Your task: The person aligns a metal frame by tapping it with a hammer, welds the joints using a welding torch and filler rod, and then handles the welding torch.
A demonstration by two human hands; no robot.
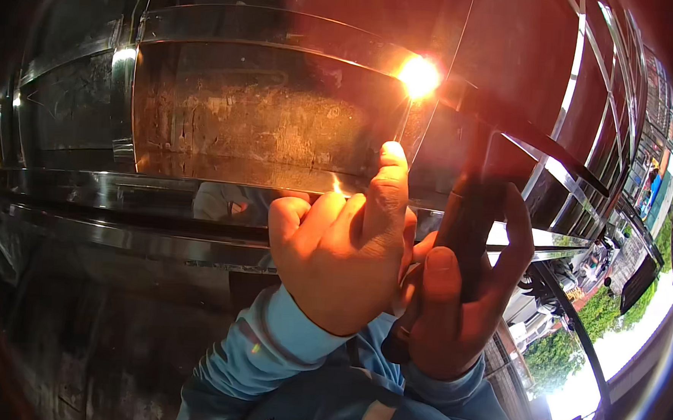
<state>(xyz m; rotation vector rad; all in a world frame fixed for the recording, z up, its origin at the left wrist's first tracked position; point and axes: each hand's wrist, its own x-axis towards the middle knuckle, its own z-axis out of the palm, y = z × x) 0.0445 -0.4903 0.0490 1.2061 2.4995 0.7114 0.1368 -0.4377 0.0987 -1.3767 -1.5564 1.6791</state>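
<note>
**Two hands close to a bright arc on a polished metal frame**

The right hand [461,308] wraps a dark, stubby welding handle [468,232], thumb laid up its near side and fingers curled round the far side, so the hand is closed firmly on it. From the handle a thin dark rod [449,90] seems to run up toward a bright orange-white welding spark [419,77], which sits on the upper edge of a shiny steel frame of curved tubes and rails [200,195]. The left hand [342,256] is loosely fisted just beside the right, index finger raised and resting against or very near the frame's upright bar; whether it pinches anything cannot be told from this view. Both wrists wear light blue sleeves [284,344].

The handle looks light, stiff and easy to steer, best held low on its grip, as it is now, well away from the hot tip. The frame looks heavy, rigid and slick, and is probably hot near the spark, so bare fingers are safer on the lower rail.

Behind the frame stands a stained, rust-brown panel [265,122]. At the right, metal window bars [609,87] show, with green trees [564,359] below in daylight.
</note>
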